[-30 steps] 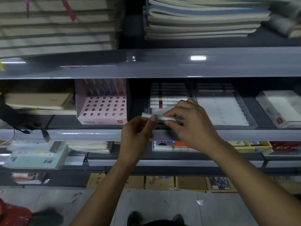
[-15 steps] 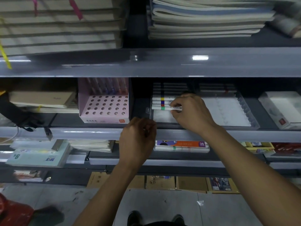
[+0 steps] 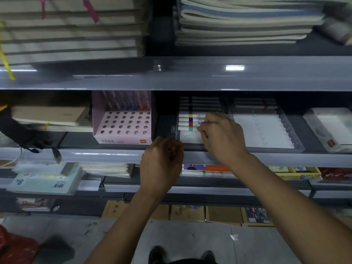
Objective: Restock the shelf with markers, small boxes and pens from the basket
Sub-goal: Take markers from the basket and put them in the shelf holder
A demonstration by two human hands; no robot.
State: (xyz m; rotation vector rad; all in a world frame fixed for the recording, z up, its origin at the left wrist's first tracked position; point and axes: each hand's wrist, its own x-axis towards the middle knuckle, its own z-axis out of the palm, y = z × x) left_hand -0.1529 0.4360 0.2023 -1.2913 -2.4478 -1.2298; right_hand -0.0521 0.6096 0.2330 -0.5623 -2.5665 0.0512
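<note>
The right hand [image 3: 221, 136] reaches forward into the clear tray [image 3: 190, 139] on the shelf [image 3: 285, 159], fingertips curled onto the green-banded marker [image 3: 187, 128] — frontmost of the row of markers there. The left hand [image 3: 162, 162] hangs at the shelf edge, fingers curled loosely — whether it holds anything I cannot tell. A pink pen box [image 3: 122, 122] stands left of the tray.

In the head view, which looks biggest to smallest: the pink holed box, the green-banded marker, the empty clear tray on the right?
1. Clear tray
2. Pink box, somewhat smaller
3. Green-banded marker, by far the smallest

All sit on one shelf, so nearness hardly skews this.
</note>
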